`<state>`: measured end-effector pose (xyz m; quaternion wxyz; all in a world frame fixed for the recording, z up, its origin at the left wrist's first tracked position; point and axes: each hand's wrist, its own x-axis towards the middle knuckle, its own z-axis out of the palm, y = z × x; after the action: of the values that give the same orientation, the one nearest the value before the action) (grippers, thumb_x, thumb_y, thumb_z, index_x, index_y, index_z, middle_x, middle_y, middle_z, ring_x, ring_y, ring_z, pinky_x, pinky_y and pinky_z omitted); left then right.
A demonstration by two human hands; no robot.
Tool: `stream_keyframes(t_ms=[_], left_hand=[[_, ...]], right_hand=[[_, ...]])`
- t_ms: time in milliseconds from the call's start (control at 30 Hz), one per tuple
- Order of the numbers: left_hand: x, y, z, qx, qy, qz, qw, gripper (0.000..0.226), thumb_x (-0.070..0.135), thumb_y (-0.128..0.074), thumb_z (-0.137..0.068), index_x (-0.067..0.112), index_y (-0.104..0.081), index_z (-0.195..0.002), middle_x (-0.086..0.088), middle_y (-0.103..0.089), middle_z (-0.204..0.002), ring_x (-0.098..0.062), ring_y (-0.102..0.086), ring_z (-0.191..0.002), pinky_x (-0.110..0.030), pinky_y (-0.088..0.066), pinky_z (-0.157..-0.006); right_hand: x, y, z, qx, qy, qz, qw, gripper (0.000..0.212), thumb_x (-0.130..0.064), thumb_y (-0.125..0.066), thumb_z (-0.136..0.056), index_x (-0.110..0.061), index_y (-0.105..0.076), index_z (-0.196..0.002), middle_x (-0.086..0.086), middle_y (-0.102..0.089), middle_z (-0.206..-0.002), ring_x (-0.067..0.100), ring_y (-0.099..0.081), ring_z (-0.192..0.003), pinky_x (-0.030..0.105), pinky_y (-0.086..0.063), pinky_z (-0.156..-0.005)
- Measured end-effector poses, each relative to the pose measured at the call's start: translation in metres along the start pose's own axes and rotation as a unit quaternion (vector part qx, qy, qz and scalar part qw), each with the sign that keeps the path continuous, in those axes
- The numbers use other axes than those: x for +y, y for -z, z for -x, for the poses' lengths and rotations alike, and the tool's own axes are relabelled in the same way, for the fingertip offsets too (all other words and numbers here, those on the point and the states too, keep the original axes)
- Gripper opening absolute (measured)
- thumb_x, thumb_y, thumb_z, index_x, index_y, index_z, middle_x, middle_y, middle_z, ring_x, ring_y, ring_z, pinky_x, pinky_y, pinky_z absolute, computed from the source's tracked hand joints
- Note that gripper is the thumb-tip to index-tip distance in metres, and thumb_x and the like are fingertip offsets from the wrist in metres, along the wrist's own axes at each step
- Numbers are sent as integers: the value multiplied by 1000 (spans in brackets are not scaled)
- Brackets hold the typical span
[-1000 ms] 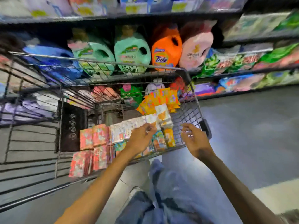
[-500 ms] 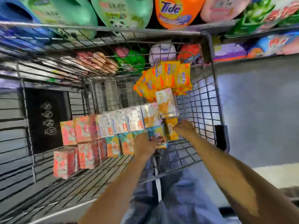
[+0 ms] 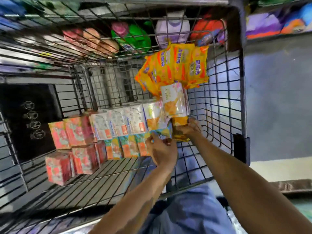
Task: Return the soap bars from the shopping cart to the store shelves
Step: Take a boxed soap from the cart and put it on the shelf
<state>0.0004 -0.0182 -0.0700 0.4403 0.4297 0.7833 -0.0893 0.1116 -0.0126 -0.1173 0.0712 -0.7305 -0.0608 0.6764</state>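
— Our right hand (image 3: 189, 130) is clenched around a gold-wrapped soap bar (image 3: 179, 123) at the near right corner of the shopping cart (image 3: 219, 115). Our left hand (image 3: 162, 149) pinches the end of a teal soap box (image 3: 162, 132) right beside it.

— And both sit under a pile. A clear-wrapped white pack (image 3: 175, 100) rests on top of the gold bar, touching it.

— So if we pull the gold one straight out, we judge that pack tips toward the wire wall or onto our knuckles.

— The orange sachets (image 3: 175, 65) lean on the white pack from behind. They could slide down after it.

— On the left, the teal box props the row of white boxes (image 3: 118, 122) above. Drag it and that row may sag.

— The pink boxes (image 3: 76, 132) stand well apart, so we think they're safe.

— The image is blurred, so we can't tell how firm either grip is.
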Motion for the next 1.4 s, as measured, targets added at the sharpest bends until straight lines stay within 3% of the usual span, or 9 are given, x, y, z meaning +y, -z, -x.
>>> stream_keyframes(t_ms=[67,133,333,600,800,967,1133,1233,1400], left_hand=[[7,-6,-1,42,58,63,995,66,21,-67,-81,6,-40,-138,-13,-42,-130,-30,-46,-116,-29,-43,-91],[10,-8,-3,59,85,75,992,69,23,-71,-77,9,-41,-136,-11,-43,-129,-30,-46,-117,-36,-44,-95],[23,-14,-5,60,103,14,993,72,26,-78,-70,11,-37,-128,-10,-44,-125,-31,-47,-114,-44,-46,-88],[18,-14,-10,13,135,34,990,53,33,-75,-73,14,-48,-114,-6,-62,-105,-32,-62,-98,-31,-47,-71],[15,6,3,-39,70,27,996,59,31,-82,-56,14,-52,-105,0,-62,-92,-24,-63,-86,-31,-51,-67],[17,26,20,-84,25,96,992,69,35,-84,-50,15,-49,-106,-2,-62,-95,-24,-64,-86,-36,-56,-73],[24,63,34,-120,-72,145,979,75,36,-83,-46,18,-48,-109,0,-65,-91,-24,-65,-84,-39,-57,-76],[25,98,39,-159,-133,189,960,61,26,-85,-59,16,-47,-105,3,-58,-75,-19,-61,-70,-29,-53,-59],[21,155,51,-213,-238,262,911,42,15,-84,-57,20,-51,-82,-4,-64,-84,-13,-60,-76,-24,-47,-68]], right_hand=[[1,1,-8,30,-22,26,999,13,-15,-58,-93,-5,-53,-98,12,-57,-119,18,-46,-111,34,-40,-98],[2,4,-11,43,-33,40,998,34,-24,-64,-89,-10,-51,-117,14,-45,-138,27,-45,-125,38,-39,-102],[6,9,-11,133,-4,156,979,87,-58,-75,-64,-16,-44,-133,9,-55,-126,29,-53,-115,38,-47,-94],[8,28,2,133,12,129,983,60,-26,-75,-75,-13,-47,-127,8,-54,-121,28,-51,-113,35,-47,-91],[7,36,29,127,73,55,988,30,-17,-77,-75,-15,-56,-97,-1,-59,-86,18,-60,-86,27,-48,-73],[7,36,63,150,104,-7,983,36,-14,-79,-73,-14,-56,-99,8,-65,-104,28,-63,-100,46,-52,-88],[-1,29,106,209,174,-76,959,40,-22,-79,-75,-14,-51,-102,8,-63,-105,29,-61,-102,49,-51,-88],[-3,18,137,212,239,-130,939,44,-21,-84,-68,9,-60,-88,32,-64,-89,47,-63,-86,61,-51,-77],[3,-7,189,211,313,-298,877,24,0,-75,-74,-16,-61,-64,7,-65,-71,26,-62,-68,45,-52,-71]])
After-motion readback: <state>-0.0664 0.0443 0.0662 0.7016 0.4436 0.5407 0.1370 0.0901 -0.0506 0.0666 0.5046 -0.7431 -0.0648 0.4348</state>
